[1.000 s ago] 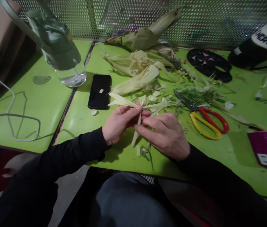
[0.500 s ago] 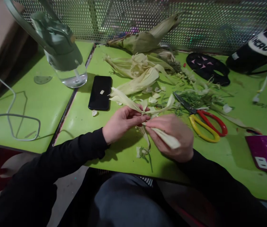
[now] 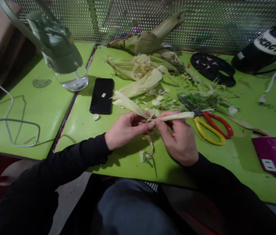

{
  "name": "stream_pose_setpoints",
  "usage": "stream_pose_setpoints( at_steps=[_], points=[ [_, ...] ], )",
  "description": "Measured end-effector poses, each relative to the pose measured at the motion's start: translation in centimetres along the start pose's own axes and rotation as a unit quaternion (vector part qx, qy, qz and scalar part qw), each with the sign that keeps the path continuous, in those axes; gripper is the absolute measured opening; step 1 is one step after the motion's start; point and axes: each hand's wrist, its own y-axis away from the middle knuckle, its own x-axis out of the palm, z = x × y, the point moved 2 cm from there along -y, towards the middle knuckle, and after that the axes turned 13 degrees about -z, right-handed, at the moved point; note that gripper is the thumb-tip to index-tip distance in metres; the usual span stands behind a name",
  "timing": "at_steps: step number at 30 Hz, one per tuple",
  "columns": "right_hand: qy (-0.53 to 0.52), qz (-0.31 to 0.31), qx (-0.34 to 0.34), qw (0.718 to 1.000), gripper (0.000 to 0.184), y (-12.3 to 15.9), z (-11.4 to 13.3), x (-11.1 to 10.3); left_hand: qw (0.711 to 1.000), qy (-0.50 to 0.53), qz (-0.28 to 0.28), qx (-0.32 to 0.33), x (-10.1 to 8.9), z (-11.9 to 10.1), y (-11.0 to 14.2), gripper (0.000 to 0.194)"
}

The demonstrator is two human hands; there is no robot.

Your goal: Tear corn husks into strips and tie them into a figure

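Between my hands is a piece of pale corn husk with a small knot (image 3: 150, 120) at its middle. My left hand (image 3: 128, 127) pinches the knot between thumb and fingers, and one husk strip (image 3: 130, 105) sticks out up and to the left. My right hand (image 3: 178, 138) closes thumb and fingers on the husk strip (image 3: 176, 116) that runs off to the right, its tip reaching the scissors (image 3: 210, 124). Below the hands a thin husk strand and a curled green scrap (image 3: 149, 158) are on the table.
Behind my hands lie larger corn husks (image 3: 140, 83) and shredded green strips (image 3: 196, 99). A black phone (image 3: 101, 98) and a water bottle (image 3: 67, 62) are at left. A black palette-shaped piece (image 3: 212, 68), a black bottle (image 3: 262, 49) and a purple power strip (image 3: 272, 156) are at right.
My right hand has turned over, from gripping a husk strip pointing down and right to pinching a strip stretched rightward near the knot. My left hand has kept its hold.
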Motion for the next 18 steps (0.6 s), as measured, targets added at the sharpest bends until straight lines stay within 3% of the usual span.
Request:
stream_pose_setpoints(
  at_steps=[6,9,11,13,15,18],
  points=[
    [-0.103,0.051,0.13,0.985,0.021,0.0,-0.5,0.5,1.0,-0.004,-0.005,0.016,0.0,0.1,0.0,0.027],
    [-0.141,0.076,0.145,0.976,0.019,-0.2,-0.5,0.6,0.999,0.005,-0.027,0.021,-0.1,0.0,0.0,0.026],
    [-0.085,0.074,0.091,0.989,0.015,-0.4,-0.3,0.3,0.998,0.013,-0.058,0.02,-0.2,-0.2,-0.1,0.024],
    [0.014,0.054,-0.022,0.998,0.008,-0.6,0.1,-0.1,0.996,0.011,-0.088,0.015,-0.4,-0.4,-0.2,0.019],
    [0.091,0.037,-0.139,0.985,0.003,-0.6,0.6,-0.5,0.995,-0.003,-0.104,0.008,-0.5,-0.5,-0.4,0.015],
    [0.077,0.051,-0.187,0.978,0.003,-0.6,1.1,-0.7,0.994,-0.027,-0.107,0.0,-0.5,-0.5,-0.4,0.011]
  ],
)
